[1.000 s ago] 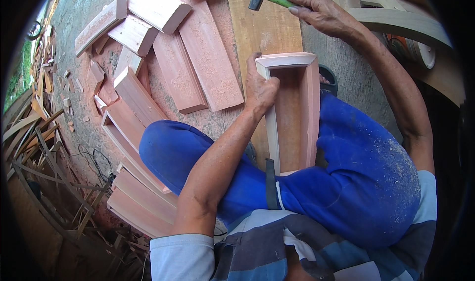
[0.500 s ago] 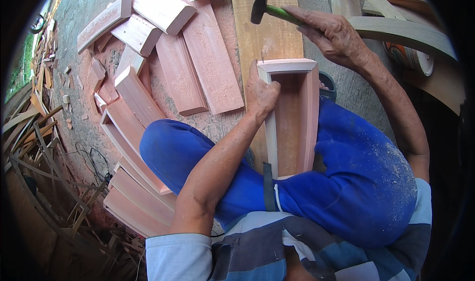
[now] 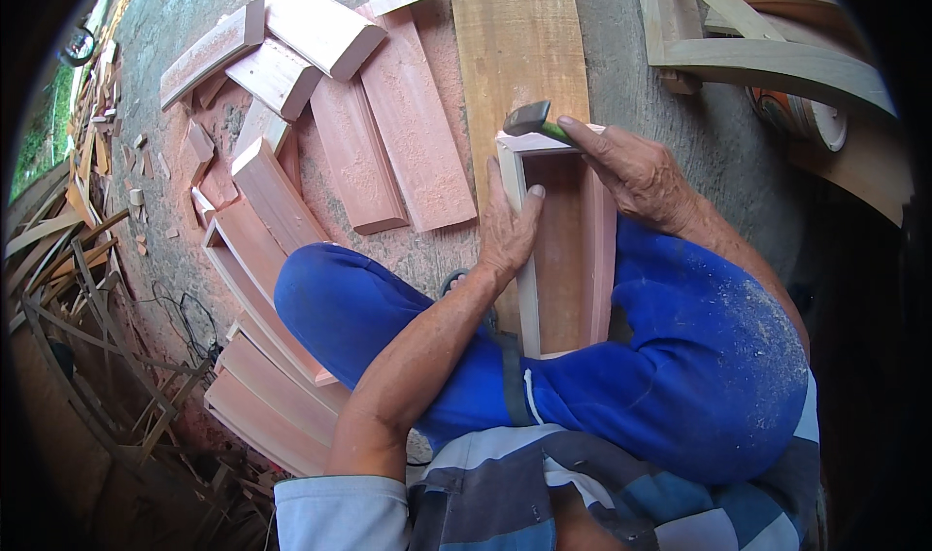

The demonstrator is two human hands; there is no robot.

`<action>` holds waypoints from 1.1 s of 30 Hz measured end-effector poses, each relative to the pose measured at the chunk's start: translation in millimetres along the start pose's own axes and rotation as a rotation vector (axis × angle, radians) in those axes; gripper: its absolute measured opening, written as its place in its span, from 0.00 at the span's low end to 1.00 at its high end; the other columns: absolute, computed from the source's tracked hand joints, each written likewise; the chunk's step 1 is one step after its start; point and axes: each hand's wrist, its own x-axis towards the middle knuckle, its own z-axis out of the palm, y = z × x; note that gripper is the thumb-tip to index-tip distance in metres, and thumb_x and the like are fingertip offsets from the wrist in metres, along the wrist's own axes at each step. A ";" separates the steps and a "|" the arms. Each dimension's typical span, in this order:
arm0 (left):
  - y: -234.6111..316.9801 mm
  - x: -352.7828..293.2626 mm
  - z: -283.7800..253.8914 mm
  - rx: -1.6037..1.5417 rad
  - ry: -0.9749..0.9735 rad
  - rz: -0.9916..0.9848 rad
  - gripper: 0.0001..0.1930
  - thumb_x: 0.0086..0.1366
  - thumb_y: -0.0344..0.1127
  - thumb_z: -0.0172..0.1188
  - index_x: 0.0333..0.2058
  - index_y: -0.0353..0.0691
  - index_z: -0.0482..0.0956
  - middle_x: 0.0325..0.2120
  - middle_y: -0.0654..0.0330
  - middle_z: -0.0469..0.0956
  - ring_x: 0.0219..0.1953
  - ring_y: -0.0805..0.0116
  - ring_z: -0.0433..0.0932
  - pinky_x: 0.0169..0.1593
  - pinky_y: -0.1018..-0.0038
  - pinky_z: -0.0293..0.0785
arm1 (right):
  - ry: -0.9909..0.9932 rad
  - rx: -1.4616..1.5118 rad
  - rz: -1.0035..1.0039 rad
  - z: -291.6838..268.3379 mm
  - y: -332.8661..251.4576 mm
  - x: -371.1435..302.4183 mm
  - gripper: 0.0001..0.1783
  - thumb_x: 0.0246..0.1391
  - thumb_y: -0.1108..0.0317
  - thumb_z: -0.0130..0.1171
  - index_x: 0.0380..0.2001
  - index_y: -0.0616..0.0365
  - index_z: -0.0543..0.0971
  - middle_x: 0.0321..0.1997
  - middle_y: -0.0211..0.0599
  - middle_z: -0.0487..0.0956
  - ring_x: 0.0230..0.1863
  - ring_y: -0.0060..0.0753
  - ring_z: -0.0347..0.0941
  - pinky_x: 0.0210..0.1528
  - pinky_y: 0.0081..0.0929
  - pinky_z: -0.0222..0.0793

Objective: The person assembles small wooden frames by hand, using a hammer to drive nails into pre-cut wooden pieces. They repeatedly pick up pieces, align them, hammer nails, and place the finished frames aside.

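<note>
My right hand (image 3: pixel 643 174) is wrapped round the green handle of a hammer (image 3: pixel 529 117). The dark hammer head is down at the far end of a long wooden box (image 3: pixel 530 308) with bowed pale pink sides. Whether the head touches the wood or hovers just above it, I cannot tell. Gripping the box's left side near that end is my left hand (image 3: pixel 507 223), with the thumb over the rim and the fingers along the outside. The nail seen earlier does not show now. The box's near end lies against my blue trouser leg.
A wide plank (image 3: pixel 519 36) lies under the box. To the left are pink boards (image 3: pixel 419 124), stacked wood blocks (image 3: pixel 320 27) and another curved box (image 3: pixel 252 269). Scrap wood (image 3: pixel 87 328) piles up at far left. Curved wooden frames (image 3: pixel 777 61) and a bucket (image 3: pixel 825 124) stand at right.
The hammer has swung down from above the plank to the box's far end, my right hand lowering with it. My left hand has shifted slightly down the box's side, its fingers less curled.
</note>
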 end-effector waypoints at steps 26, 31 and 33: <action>23.4 -13.8 5.8 0.164 0.046 -0.139 0.34 0.62 0.29 0.61 0.66 0.38 0.62 0.47 0.35 0.79 0.51 0.32 0.80 0.55 0.48 0.75 | -0.313 -0.064 0.051 5.4 -13.9 13.3 0.37 0.70 0.71 0.51 0.78 0.29 0.60 0.33 0.46 0.79 0.34 0.47 0.82 0.38 0.43 0.83; 28.3 -14.1 5.1 0.163 0.031 -0.190 0.36 0.60 0.29 0.60 0.67 0.38 0.62 0.46 0.34 0.80 0.50 0.32 0.81 0.55 0.48 0.76 | -0.228 0.308 0.454 -27.3 -10.5 32.8 0.27 0.75 0.66 0.49 0.74 0.48 0.66 0.38 0.52 0.83 0.39 0.52 0.84 0.45 0.48 0.79; 25.4 -13.0 4.0 0.158 0.027 -0.195 0.36 0.59 0.29 0.60 0.67 0.38 0.62 0.46 0.34 0.79 0.50 0.32 0.81 0.55 0.48 0.76 | -0.248 0.300 0.480 -28.2 -3.8 37.0 0.25 0.74 0.65 0.50 0.72 0.51 0.68 0.38 0.53 0.84 0.40 0.54 0.84 0.45 0.48 0.78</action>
